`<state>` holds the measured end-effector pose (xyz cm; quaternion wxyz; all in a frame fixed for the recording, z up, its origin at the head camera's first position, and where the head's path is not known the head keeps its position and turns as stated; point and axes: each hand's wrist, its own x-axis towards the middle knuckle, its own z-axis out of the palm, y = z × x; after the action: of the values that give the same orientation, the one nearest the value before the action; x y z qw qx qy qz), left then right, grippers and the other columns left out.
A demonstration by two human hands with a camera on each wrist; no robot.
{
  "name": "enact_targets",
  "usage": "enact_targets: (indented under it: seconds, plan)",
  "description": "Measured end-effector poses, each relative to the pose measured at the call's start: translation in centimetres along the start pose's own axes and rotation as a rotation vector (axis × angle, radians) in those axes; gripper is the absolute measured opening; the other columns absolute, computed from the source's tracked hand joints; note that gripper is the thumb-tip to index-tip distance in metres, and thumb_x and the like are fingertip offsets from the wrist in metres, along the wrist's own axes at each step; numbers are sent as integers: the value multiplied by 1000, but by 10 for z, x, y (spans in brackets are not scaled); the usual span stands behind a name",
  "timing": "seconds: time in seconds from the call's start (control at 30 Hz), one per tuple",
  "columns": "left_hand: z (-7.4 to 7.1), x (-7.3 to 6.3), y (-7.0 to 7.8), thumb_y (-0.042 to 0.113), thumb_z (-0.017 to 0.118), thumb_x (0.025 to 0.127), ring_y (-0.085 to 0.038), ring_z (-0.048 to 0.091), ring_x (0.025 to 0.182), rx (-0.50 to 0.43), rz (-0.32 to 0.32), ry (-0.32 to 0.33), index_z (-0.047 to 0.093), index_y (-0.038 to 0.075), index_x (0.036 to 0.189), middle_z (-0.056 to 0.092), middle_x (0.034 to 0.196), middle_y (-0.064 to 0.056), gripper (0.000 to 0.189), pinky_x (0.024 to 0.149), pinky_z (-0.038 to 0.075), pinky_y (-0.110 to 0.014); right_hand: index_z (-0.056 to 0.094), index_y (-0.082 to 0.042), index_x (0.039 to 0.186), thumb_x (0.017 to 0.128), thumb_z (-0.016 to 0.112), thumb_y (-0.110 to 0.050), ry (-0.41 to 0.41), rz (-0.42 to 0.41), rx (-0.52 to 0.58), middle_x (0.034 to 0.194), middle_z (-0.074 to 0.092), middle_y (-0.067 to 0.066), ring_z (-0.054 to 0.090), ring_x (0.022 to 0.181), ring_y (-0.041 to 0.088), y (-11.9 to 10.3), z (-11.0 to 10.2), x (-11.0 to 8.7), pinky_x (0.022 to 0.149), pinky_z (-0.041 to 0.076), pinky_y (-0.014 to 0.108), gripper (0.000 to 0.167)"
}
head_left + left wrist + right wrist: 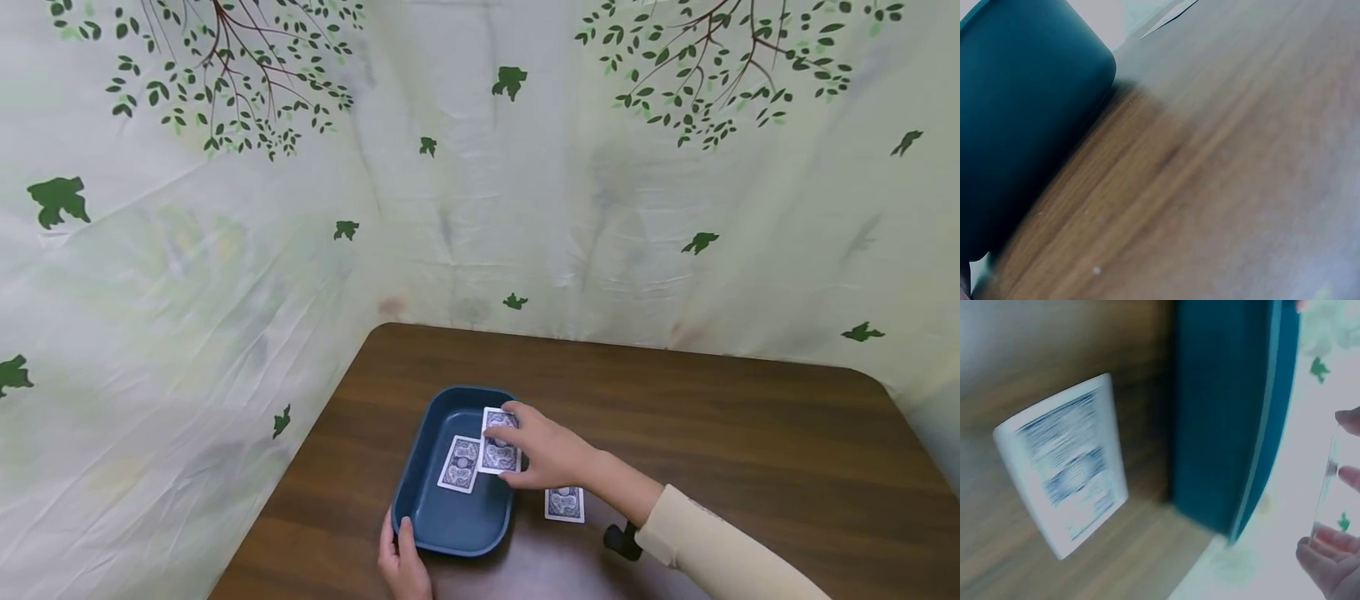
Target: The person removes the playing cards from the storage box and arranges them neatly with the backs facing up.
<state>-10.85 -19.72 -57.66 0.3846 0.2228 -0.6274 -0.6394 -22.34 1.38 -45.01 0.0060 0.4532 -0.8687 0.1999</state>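
A dark blue tray (431, 521) stands on the table, and one playing card (459, 464) lies face down in it. Above the tray's right side, my right hand (551, 450) grips a second playing card (495, 442) by its edges, back side up. In the right wrist view the fingers (1329, 565) hold that card, seen nearly edge-on. My left hand (405, 562) holds the tray's near left corner, thumb at the rim. A third playing card (565, 505) lies face down on the table right of the tray, partly hidden under my right forearm.
The brown wooden table (735, 450) reaches back to a pale curtain (465, 208) printed with leaves and branches. A black strap mount (622, 540) sits at my right wrist, by the cream sleeve (720, 542).
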Motion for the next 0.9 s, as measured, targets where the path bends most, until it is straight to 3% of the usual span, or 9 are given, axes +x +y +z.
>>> enact_targets:
  seconds: [0.13,0.53,0.73,0.9]
  plan:
    - [-2,3,-2,4,49,93,2,51,98,-2,1,3,49,-14,122,57,110,14,34,82,37,-10,52,-22,128,81,66,-41,11,3,-6,135,36,16,41,115,26,16,-4,-28,90,43,38,53]
    - [0,1,2,2,50,92,2,51,98,5,6,0,50,-14,121,59,112,3,33,82,37,-10,57,-18,122,76,72,-36,39,98,-38,129,40,20,46,108,28,65,9,-119,84,45,44,51]
    - [-1,0,1,1,50,92,1,52,97,1,12,1,50,-14,121,60,113,-2,33,81,38,-10,59,-16,119,77,71,-38,20,62,-57,123,43,22,50,103,29,76,22,-140,81,46,45,50]
    - [0,-1,0,0,50,92,1,52,96,-18,15,-2,50,-15,120,60,111,3,33,80,38,-10,59,-15,119,77,70,-40,10,63,-58,121,45,22,51,102,30,81,30,-143,81,46,46,50]
